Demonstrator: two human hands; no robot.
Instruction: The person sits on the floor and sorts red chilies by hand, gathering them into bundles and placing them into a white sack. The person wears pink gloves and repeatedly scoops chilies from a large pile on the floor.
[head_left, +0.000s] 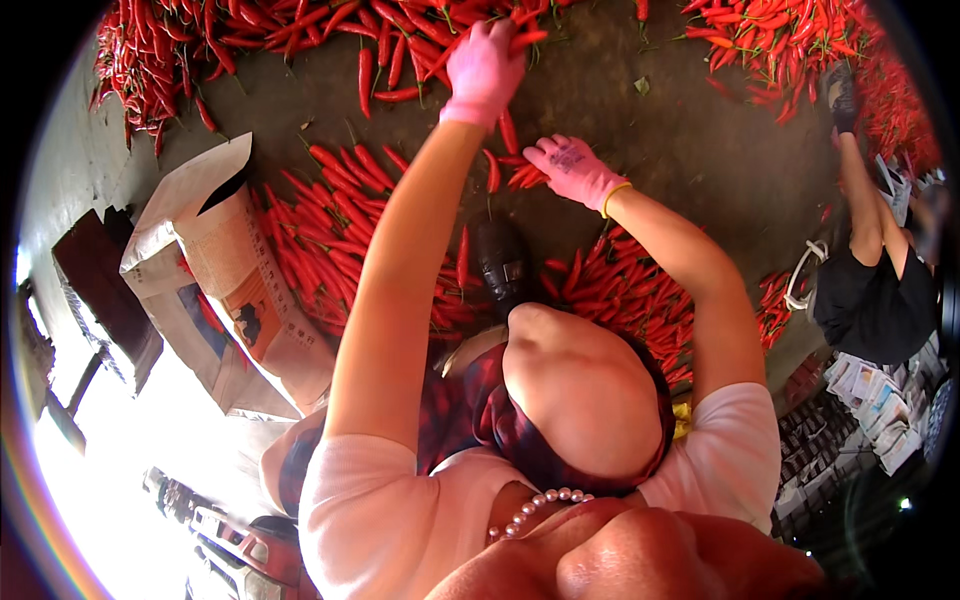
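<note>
My left hand (484, 75), in a pink work glove, reaches to the near edge of a large heap of red chili peppers (300, 26). Its fingers are closed around a few peppers (529, 39) that stick out to the right. Lower down, my right hand (574, 171) wears a matching glove with a yellow cuff edge and some print. A small bunch of peppers (527, 175) pokes out from under its curled fingers. More chili peppers lie in a pile at the left (330, 217) and another at the right (637, 292), either side of my dark shoe (501, 259).
An open carton (255, 300) bearing print stands at the left. Another chili heap (787, 45) lies at the upper right. A person (862, 292) in dark shorts sits at the far right, by a white handle (806, 274) and stacked papers (885, 412). Loose peppers dot the floor (615, 97).
</note>
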